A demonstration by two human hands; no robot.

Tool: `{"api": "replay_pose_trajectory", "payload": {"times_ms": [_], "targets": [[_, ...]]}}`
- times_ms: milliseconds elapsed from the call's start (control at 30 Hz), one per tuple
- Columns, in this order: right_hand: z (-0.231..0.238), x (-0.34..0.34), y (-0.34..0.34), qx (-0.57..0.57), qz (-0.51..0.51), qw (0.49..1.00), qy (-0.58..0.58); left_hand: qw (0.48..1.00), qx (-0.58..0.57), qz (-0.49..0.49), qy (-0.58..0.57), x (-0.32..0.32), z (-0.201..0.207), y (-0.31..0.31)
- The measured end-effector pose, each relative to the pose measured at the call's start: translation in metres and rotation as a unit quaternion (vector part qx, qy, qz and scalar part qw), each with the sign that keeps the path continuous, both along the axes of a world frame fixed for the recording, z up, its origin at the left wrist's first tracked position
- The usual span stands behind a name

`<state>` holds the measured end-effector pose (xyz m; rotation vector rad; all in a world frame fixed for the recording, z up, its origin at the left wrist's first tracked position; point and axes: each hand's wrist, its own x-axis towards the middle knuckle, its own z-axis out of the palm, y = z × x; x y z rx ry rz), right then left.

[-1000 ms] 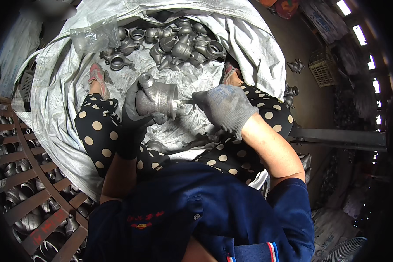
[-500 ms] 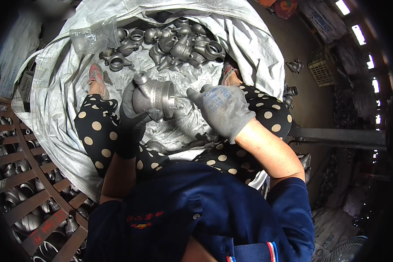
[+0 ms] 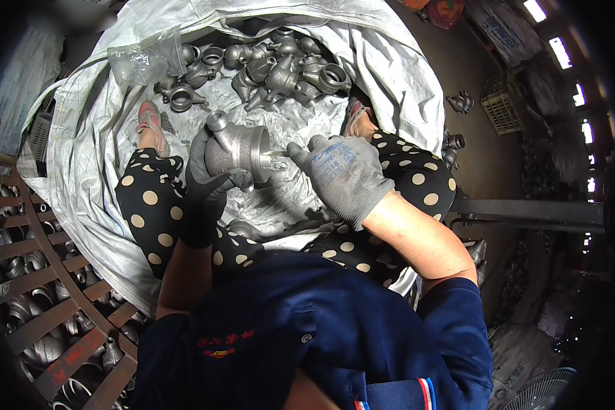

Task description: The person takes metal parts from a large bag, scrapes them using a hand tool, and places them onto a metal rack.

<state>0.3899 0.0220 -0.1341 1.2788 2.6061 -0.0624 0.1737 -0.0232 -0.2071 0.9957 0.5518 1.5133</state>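
A grey metal casting (image 3: 232,152) with a wide ringed mouth and a short side spout is held between my legs. My left hand (image 3: 205,171), in a dark grey glove, is wrapped round its left and lower side, with the fingers partly hidden. My right hand (image 3: 343,172), in a light grey knit glove, is closed at the right of the mouth. A thin pale strip of a tool (image 3: 276,154) shows between its fingertips and the casting's rim. The rest of that tool is hidden in the hand.
Similar castings (image 3: 280,75) lie heaped at the far side of a large white woven sack (image 3: 82,157). A clear plastic bag (image 3: 143,61) rests on its edge. At left, a rusty slatted metal frame (image 3: 37,263) has more castings behind it. A crate (image 3: 502,106) stands at right.
My right hand has moved slightly left, bringing the thin tool further against the casting's mouth. The casting has shifted and turned slightly in my left hand.
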Motion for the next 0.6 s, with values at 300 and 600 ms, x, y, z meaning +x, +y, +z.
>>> {"api": "replay_pose_trajectory", "payload": {"times_ms": [300, 600], "targets": [[0.011, -0.004, -0.001, -0.018, -0.011, 0.999, -0.026, 0.977, -0.181, 0.102, 0.037, 0.012, 0.021, 0.002], [0.018, -0.001, -0.001, -0.044, 0.026, 0.998, 0.020, 0.995, -0.100, 0.026, -0.005, -0.002, -0.010, 0.000]]}}
